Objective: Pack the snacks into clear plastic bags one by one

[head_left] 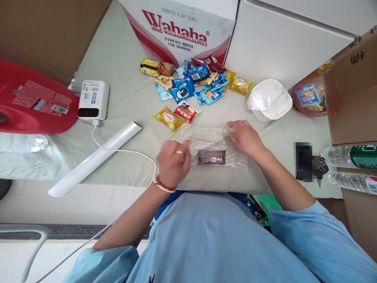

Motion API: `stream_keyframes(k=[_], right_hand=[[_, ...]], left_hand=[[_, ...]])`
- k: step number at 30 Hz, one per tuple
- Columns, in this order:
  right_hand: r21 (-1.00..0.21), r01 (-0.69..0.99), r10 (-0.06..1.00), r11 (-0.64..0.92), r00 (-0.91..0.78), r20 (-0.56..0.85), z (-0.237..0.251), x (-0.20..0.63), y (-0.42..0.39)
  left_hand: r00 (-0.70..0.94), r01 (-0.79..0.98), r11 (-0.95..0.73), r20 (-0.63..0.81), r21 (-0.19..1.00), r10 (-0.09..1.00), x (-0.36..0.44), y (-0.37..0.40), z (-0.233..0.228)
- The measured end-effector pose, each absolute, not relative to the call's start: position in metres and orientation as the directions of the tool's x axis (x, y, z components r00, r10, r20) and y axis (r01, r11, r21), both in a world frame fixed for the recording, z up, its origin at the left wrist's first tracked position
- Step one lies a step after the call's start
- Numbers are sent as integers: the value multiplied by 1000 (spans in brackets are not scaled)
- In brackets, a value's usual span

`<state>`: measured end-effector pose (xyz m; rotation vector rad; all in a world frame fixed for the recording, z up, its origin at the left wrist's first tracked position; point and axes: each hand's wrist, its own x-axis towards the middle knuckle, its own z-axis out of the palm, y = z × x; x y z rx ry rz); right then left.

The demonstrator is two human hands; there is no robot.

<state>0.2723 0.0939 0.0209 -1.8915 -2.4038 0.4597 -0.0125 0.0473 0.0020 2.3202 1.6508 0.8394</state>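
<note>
A sheet of clear plastic film [206, 135] lies crumpled on the covered table in front of me. On it rests a small dark brown wrapped snack bar [211, 157], lying flat. My left hand [173, 163], with a ring and a red-and-white bracelet, is at the film's left edge, its fingers curled and slightly blurred; they seem to pinch the film. My right hand [246, 137] is over the film's right edge, fingers stretched out and apart. Just beyond the film are a yellow snack packet [169, 118] and a red snack packet [187, 111].
Colourful snack packets [191, 80] are heaped before a Wahaha carton [182, 29]. A bag-lined white bowl [269, 100] and a reddish container [316, 96] stand right. Left are a film roll [94, 161], a white cabled device [94, 98] and a red container [35, 98]. Bottles [341, 157] lie far right.
</note>
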Motion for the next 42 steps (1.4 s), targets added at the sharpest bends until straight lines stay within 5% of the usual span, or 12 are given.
stream_keyframes(k=[4, 8, 13, 19, 26, 32, 39, 42], right_hand=[[-201, 948, 905, 248, -301, -301, 2, 236, 127], [-262, 926, 855, 272, -357, -376, 8, 226, 143], [-333, 784, 742, 523, -611, -274, 35, 232, 111], [-303, 629, 580, 716, -778, -243, 10, 242, 43], [-289, 665, 617, 689, -747, -248, 1, 239, 27], [-280, 691, 661, 666, -721, -206, 12, 248, 25], [-255, 750, 721, 611, -659, -212, -13, 267, 11], [-304, 738, 725, 603, -665, -177, -19, 263, 16]], left_hand=[[473, 840, -418, -90, 345, 876, 26, 34, -11], [470, 873, -408, -236, 268, 850, 43, 37, -19], [484, 860, -425, -185, 282, 855, 39, 39, -21], [489, 690, -486, 149, 536, 859, -6, 13, -38], [-191, 648, -17, 183, 762, 964, -36, 24, -29], [147, 800, -102, -28, 591, 989, -15, 47, -35], [79, 582, 48, -115, 812, 990, -21, 31, -16], [172, 542, -37, -68, 840, 983, 2, 27, -3]])
